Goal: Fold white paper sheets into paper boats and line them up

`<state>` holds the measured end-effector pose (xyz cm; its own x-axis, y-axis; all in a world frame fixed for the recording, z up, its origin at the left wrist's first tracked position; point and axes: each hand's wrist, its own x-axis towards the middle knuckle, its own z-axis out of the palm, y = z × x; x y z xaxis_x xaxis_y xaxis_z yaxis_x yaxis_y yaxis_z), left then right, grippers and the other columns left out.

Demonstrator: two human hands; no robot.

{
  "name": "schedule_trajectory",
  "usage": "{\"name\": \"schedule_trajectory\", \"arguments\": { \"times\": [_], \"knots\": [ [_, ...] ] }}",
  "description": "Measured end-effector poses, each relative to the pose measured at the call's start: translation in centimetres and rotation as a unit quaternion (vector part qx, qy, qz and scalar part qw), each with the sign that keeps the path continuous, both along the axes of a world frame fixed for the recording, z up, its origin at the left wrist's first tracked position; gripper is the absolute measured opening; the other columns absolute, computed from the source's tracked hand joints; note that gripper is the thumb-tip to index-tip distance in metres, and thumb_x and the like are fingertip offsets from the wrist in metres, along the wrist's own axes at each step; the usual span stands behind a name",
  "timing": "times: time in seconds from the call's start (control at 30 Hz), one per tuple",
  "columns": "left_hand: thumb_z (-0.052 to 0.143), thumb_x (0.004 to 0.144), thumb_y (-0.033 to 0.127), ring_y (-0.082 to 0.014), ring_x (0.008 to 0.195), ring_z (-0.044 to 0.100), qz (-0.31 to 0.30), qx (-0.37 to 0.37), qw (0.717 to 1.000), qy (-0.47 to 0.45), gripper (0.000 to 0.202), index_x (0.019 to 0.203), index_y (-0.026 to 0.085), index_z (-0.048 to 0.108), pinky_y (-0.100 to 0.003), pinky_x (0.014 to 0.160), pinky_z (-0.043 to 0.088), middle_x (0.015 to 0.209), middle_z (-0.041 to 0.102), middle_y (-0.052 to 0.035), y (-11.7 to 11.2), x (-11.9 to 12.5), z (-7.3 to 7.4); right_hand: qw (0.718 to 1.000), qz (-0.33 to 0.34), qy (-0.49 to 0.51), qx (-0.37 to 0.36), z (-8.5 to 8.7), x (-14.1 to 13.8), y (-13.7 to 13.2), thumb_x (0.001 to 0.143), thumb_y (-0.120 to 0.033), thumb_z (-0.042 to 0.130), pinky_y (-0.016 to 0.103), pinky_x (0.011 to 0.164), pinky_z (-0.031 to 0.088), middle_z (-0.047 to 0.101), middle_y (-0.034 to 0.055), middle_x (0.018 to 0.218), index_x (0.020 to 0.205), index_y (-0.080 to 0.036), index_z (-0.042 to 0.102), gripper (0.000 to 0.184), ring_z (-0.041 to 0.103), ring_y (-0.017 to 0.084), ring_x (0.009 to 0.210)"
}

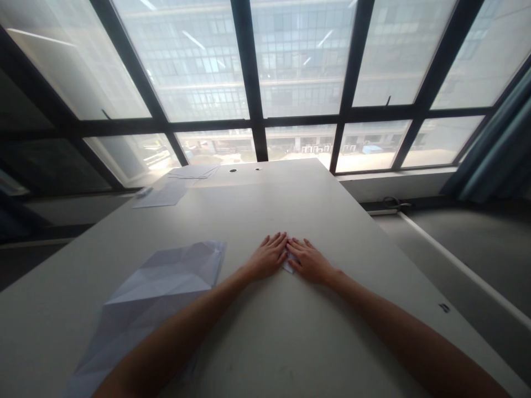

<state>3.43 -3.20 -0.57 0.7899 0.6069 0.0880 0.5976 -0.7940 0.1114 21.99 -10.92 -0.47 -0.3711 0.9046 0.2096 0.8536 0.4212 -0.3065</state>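
Both hands meet over a small folded piece of paper (287,267) on the white table (257,342). My left hand (267,257) lies flat with fingers stretched out, its fingertips at the paper's left and upper side. From the right, my right hand (307,260) lies flat on the paper too, its fingers pointing toward the left hand. Most of the paper is hidden under the fingers; a pale lower corner shows between the hands. Beside and partly beneath my left forearm lies a large creased sheet of paper (166,276).
More flat sheets of paper (160,196) lie at the table's far left corner. Two round holes sit near the far edge. A small dark mark or object (443,307) is near the right edge. Tall windows (298,61) stand beyond, with a blue curtain (489,143) at right.
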Motion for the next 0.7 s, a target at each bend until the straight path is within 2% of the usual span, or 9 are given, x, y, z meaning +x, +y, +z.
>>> {"name": "schedule_trajectory", "arguments": {
  "times": [0.23, 0.47, 0.7],
  "knots": [
    [0.026, 0.099, 0.050, -0.0221, 0.147, 0.012, 0.006, 0.015, 1.000, 0.010, 0.064, 0.153, 0.016, 0.020, -0.043, 0.118, 0.012, 0.158, 0.018, -0.0092, -0.03, -0.16, 0.01, 0.996, -0.077, -0.041, -0.029, 0.15, -0.39, -0.08, 0.098, -0.044, 0.029, 0.049, 0.117, 0.007, 0.025, 0.0109, 0.156, 0.151, -0.013, 0.025, 0.062, 0.017, 0.022, 0.145],
    [0.022, 0.096, 0.061, -0.0254, 0.147, 0.012, 0.038, 0.018, 0.999, 0.007, 0.073, 0.152, 0.014, 0.021, -0.045, 0.117, 0.012, 0.158, 0.020, -0.0121, -0.17, -0.27, -0.03, 0.989, -0.135, -0.054, -0.040, -0.16, -0.35, -0.01, 0.098, -0.049, 0.026, 0.054, 0.115, 0.003, 0.020, 0.0127, 0.157, 0.150, -0.012, 0.026, 0.064, 0.013, 0.025, 0.146],
    [0.019, 0.093, 0.068, -0.0309, 0.147, 0.007, 0.089, 0.005, 0.996, 0.016, 0.083, 0.152, 0.009, 0.019, -0.053, 0.115, 0.009, 0.158, 0.014, -0.0173, -0.38, -0.09, 0.17, 0.976, -0.204, -0.048, -0.057, -0.53, 0.54, 0.54, 0.095, -0.052, 0.028, 0.057, 0.114, 0.003, 0.017, 0.0145, 0.158, 0.150, -0.007, 0.024, 0.071, 0.010, 0.026, 0.146]
  ]
}}
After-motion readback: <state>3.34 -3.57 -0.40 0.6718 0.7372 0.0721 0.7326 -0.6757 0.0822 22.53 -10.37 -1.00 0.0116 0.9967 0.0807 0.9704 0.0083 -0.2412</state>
